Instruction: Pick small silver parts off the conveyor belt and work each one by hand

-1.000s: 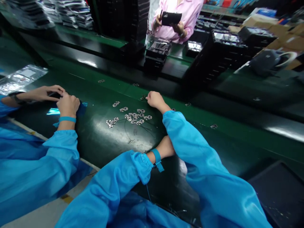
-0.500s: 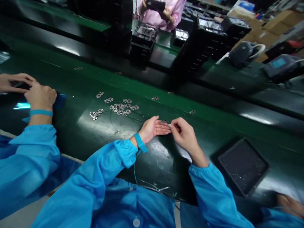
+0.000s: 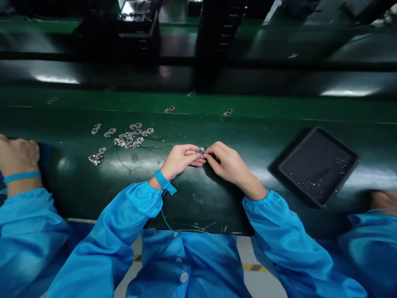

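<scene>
Between thumb and fingers, my left hand (image 3: 181, 159) grips a small circuit board (image 3: 200, 151) above the green table (image 3: 198, 207). A blue strap circles that wrist. My right hand (image 3: 228, 163) is pinched at the board's right edge, its thumb and forefinger pressed together; whatever lies between those fingertips is too small to make out. To the left lies a loose pile of similar circuit boards (image 3: 128, 138), some with thin black wires trailing to the right. A smaller cluster of boards (image 3: 97, 157) sits nearer the table's front edge.
On the right rests a black tray (image 3: 287, 169) holding tiny bright parts. Single boards (image 3: 228, 112) lie along the far green strip. A co-worker's hand (image 3: 20, 159) is at far left, another person's hand (image 3: 384, 200) at far right. Dark stacked trays (image 3: 139, 25) stand across the table.
My left hand has gone from an open palm to gripping the circuit board with thumb and fingers. My right hand remains pinched beside it. The head view has turned and tilted downward.
</scene>
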Action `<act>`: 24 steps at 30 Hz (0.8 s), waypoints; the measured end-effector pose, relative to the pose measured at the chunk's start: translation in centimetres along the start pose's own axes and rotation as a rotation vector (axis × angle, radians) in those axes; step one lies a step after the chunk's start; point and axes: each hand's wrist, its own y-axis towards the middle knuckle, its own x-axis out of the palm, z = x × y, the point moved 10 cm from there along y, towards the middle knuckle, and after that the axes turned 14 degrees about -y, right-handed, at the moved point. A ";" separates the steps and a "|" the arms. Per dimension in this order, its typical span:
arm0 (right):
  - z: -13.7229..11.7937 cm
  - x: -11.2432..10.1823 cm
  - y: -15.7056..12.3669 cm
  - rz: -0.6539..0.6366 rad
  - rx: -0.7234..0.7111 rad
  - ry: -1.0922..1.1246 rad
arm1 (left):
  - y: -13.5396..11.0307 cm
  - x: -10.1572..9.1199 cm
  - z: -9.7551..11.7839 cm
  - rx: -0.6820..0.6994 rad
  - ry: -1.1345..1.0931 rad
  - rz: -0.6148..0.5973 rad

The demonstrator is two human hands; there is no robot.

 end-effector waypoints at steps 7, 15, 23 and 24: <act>0.2 0.2 -0.2 0.026 0.067 0.025 | 0.0 0.0 0.3 0.035 0.052 0.024; 0.7 0.4 -0.3 0.045 0.097 0.055 | 0.0 0.2 0.3 0.050 0.071 0.024; 0.5 0.4 -0.2 0.067 0.090 0.054 | 0.2 0.0 0.0 0.037 0.082 0.034; 0.4 0.4 -0.2 0.067 0.088 0.053 | 0.2 0.0 0.0 0.038 0.081 0.033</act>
